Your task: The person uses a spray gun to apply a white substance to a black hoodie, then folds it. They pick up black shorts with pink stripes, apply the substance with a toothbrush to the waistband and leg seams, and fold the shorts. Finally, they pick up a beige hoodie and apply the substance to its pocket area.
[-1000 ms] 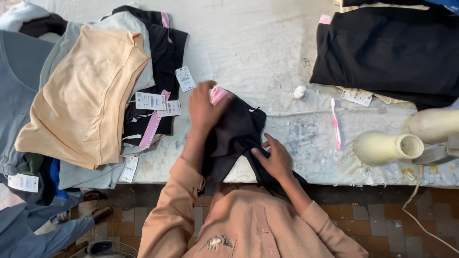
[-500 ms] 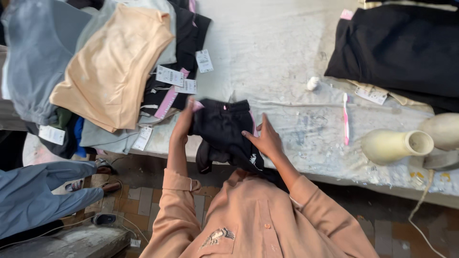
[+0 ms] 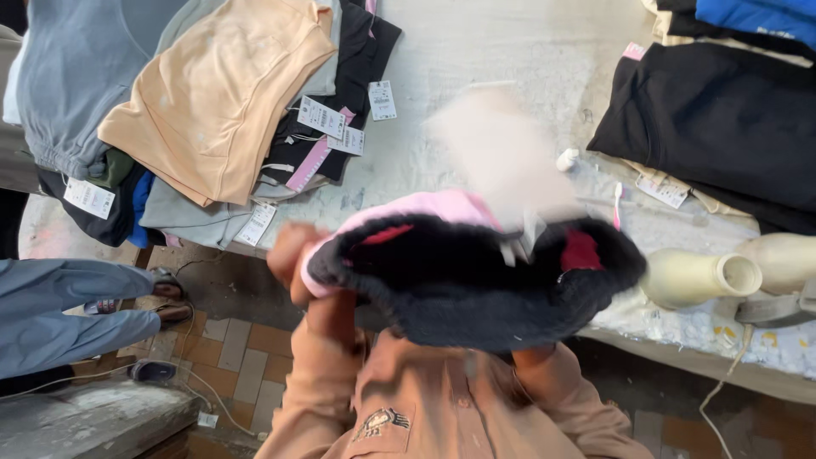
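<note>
My left hand (image 3: pixel 293 259) grips the black garment (image 3: pixel 476 285) lifted over the table (image 3: pixel 476 51) edge, hiding my right hand, whose grip I cannot tell, with folded clothes (image 3: pixel 221 119) left and cream vase (image 3: pixel 693 276) right.

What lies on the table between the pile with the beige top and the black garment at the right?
In the head view, only bare table separates beige top and black garment.

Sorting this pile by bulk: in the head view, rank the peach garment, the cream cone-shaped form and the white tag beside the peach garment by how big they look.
1. peach garment
2. cream cone-shaped form
3. white tag
</note>
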The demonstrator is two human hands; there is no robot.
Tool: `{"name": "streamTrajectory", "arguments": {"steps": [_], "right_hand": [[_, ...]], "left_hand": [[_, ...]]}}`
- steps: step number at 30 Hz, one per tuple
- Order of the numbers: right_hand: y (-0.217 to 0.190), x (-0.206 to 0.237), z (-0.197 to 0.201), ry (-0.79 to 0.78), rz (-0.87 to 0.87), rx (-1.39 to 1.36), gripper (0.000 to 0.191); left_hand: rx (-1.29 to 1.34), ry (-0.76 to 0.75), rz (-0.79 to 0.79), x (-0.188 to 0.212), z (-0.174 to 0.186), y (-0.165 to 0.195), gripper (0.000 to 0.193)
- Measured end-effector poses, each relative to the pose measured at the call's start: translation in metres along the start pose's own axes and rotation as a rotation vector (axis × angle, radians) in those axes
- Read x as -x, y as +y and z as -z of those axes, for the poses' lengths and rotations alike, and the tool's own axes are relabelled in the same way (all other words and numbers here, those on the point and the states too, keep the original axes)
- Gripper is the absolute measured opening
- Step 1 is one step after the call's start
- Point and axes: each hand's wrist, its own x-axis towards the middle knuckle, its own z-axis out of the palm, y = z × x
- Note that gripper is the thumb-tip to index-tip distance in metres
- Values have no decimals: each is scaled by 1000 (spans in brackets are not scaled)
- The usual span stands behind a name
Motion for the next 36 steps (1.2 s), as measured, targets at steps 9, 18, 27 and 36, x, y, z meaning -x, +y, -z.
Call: {"name": "streamTrajectory", "arguments": {"steps": [9,18,27,36], "right_hand": [[171,5,-32,-253,-420,464,27],[97,255,131,-770,-1743,29,33],[123,263,34,-781,-1519,-165,83],[-7,161,106,-247,-1518,-1003,72]], "left_hand": [[-330,-370,597,19,-127,-116,42],[707,-1161,1680,253,40,42,37],[685,-1294,1587,286,-21,56,58],[1488,-799,2049,138,51,127,52]]}}
